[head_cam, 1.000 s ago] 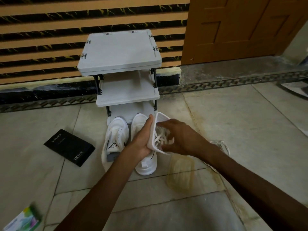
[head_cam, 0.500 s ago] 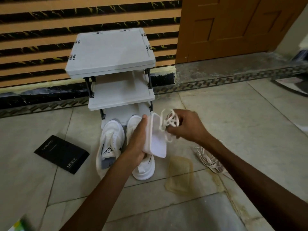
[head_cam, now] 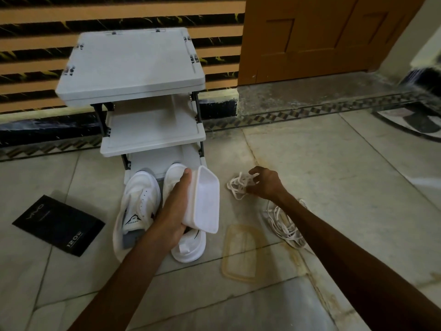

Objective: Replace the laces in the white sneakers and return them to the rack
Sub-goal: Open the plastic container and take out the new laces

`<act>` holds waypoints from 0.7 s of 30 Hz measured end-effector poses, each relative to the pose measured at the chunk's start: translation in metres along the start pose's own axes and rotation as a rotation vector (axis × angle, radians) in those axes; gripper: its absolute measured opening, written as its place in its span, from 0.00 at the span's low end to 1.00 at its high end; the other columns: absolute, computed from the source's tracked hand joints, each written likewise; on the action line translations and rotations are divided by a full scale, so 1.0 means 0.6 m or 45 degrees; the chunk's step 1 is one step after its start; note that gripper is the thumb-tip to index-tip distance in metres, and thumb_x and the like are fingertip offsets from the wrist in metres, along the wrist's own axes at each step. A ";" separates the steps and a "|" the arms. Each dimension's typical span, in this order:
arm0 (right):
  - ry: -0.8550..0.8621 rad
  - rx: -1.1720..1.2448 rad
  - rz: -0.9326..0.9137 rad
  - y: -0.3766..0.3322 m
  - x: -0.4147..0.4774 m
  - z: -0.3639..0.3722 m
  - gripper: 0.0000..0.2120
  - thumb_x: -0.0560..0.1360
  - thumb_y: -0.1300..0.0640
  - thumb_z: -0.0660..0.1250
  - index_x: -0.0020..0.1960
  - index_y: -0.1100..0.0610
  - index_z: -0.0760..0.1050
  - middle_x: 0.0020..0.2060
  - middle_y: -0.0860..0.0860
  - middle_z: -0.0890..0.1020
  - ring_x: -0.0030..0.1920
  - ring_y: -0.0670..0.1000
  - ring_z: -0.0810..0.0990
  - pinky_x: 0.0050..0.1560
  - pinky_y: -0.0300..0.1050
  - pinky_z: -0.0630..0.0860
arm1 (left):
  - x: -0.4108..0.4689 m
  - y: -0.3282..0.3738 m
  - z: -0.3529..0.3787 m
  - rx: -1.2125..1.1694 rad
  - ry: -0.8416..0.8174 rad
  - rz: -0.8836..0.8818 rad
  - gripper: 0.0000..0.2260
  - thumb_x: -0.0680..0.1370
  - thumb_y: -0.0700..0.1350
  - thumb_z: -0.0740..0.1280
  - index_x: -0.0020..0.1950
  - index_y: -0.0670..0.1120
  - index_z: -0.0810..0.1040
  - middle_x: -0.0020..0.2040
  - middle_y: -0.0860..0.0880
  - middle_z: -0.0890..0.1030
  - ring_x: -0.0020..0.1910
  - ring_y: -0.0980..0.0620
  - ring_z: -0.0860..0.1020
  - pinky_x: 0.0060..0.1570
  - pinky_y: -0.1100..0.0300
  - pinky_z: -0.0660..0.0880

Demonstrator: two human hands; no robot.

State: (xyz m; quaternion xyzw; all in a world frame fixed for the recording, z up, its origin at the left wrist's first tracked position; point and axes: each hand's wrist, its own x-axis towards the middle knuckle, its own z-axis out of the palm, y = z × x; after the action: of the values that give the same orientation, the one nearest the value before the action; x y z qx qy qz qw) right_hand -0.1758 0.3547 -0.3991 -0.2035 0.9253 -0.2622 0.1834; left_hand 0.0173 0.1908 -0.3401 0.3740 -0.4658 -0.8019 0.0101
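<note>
Two white sneakers lie on the floor before the grey rack (head_cam: 152,137): the left sneaker (head_cam: 139,204) and the right sneaker (head_cam: 189,247), partly hidden by my arm. My left hand (head_cam: 174,211) grips a white plastic container (head_cam: 206,201), tilted on its side above the right sneaker. My right hand (head_cam: 265,183) pinches a bundle of white laces (head_cam: 236,187) just above the floor, to the right of the container. Another pile of white laces (head_cam: 286,225) lies on the floor under my right forearm.
A translucent lid (head_cam: 241,253) lies on the tiles in front of the sneakers. A black box (head_cam: 58,225) sits at the left. A striped wall stands behind the rack, a wooden door (head_cam: 322,34) at the right. A dark mat (head_cam: 420,120) is far right.
My right hand pulled the bundle of laces out of the container and carried it right and down toward the floor. My left hand kept hold of the container.
</note>
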 end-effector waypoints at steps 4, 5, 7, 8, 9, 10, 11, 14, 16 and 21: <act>0.083 -0.145 -0.048 0.030 -0.037 -0.026 0.25 0.67 0.50 0.76 0.62 0.53 0.75 0.55 0.54 0.82 0.54 0.54 0.80 0.52 0.44 0.76 | -0.006 0.001 0.014 0.023 0.037 0.063 0.26 0.72 0.68 0.62 0.59 0.51 0.77 0.52 0.44 0.84 0.51 0.44 0.82 0.49 0.50 0.79; 0.047 -0.231 -0.066 0.038 -0.052 -0.035 0.28 0.67 0.47 0.76 0.64 0.51 0.73 0.59 0.54 0.79 0.57 0.55 0.78 0.55 0.47 0.76 | -0.008 0.001 0.022 0.032 0.050 0.067 0.24 0.73 0.68 0.62 0.58 0.51 0.77 0.50 0.45 0.84 0.49 0.44 0.82 0.49 0.49 0.78; -0.177 -0.511 -0.046 0.051 -0.088 -0.049 0.42 0.63 0.40 0.77 0.73 0.44 0.63 0.71 0.54 0.67 0.68 0.59 0.68 0.63 0.58 0.71 | -0.013 -0.001 0.035 0.050 0.036 0.104 0.24 0.74 0.67 0.62 0.58 0.50 0.77 0.47 0.45 0.84 0.46 0.45 0.82 0.48 0.50 0.78; -0.320 -0.646 -0.028 0.059 -0.104 -0.050 0.50 0.61 0.39 0.78 0.75 0.41 0.55 0.75 0.53 0.58 0.72 0.62 0.60 0.65 0.65 0.66 | -0.016 -0.003 0.042 0.058 0.014 0.123 0.24 0.75 0.66 0.62 0.59 0.49 0.77 0.47 0.46 0.84 0.45 0.46 0.82 0.47 0.51 0.78; -0.437 -0.733 -0.019 0.069 -0.118 -0.048 0.55 0.59 0.38 0.79 0.76 0.39 0.50 0.77 0.51 0.50 0.74 0.65 0.53 0.66 0.69 0.62 | -0.018 -0.004 0.047 0.069 -0.007 0.123 0.24 0.75 0.66 0.61 0.60 0.49 0.77 0.48 0.45 0.84 0.46 0.46 0.82 0.46 0.51 0.78; -0.503 -0.764 -0.020 0.079 -0.132 -0.045 0.58 0.58 0.39 0.80 0.76 0.38 0.47 0.78 0.51 0.45 0.75 0.66 0.49 0.66 0.71 0.61 | -0.021 -0.005 0.054 0.078 -0.028 0.112 0.25 0.75 0.66 0.61 0.61 0.49 0.77 0.49 0.45 0.83 0.46 0.45 0.82 0.45 0.52 0.78; -0.527 -0.761 -0.039 0.092 -0.139 -0.038 0.58 0.58 0.40 0.80 0.76 0.37 0.47 0.78 0.51 0.44 0.75 0.66 0.49 0.67 0.71 0.62 | -0.024 -0.004 0.057 0.086 -0.039 0.099 0.25 0.75 0.66 0.61 0.61 0.49 0.77 0.51 0.44 0.83 0.47 0.45 0.82 0.44 0.52 0.78; -0.470 -0.730 -0.153 0.113 -0.152 -0.024 0.47 0.62 0.44 0.79 0.74 0.39 0.57 0.75 0.53 0.55 0.72 0.62 0.59 0.66 0.62 0.70 | -0.028 -0.007 0.065 0.084 -0.050 0.104 0.25 0.75 0.66 0.61 0.62 0.50 0.76 0.53 0.44 0.83 0.47 0.46 0.82 0.41 0.54 0.78; -0.378 -0.691 -0.204 0.116 -0.158 -0.015 0.34 0.68 0.50 0.75 0.70 0.44 0.65 0.69 0.53 0.65 0.66 0.60 0.67 0.61 0.56 0.74 | -0.035 -0.006 0.067 0.071 -0.062 0.113 0.24 0.76 0.65 0.61 0.62 0.50 0.76 0.53 0.44 0.83 0.48 0.46 0.82 0.41 0.54 0.77; -0.085 -0.719 -0.325 0.119 -0.174 0.005 0.11 0.79 0.51 0.63 0.58 0.55 0.76 0.52 0.54 0.77 0.50 0.55 0.78 0.46 0.46 0.76 | -0.043 0.002 0.056 0.063 -0.050 0.113 0.26 0.73 0.68 0.63 0.61 0.50 0.77 0.52 0.45 0.83 0.49 0.46 0.82 0.46 0.52 0.77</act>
State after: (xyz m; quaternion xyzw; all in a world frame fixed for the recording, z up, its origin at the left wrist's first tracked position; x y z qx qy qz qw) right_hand -0.1058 0.4584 -0.4172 -0.3696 0.9220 -0.0089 0.1153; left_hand 0.0150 0.2248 -0.3142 0.3374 -0.5019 -0.7959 0.0273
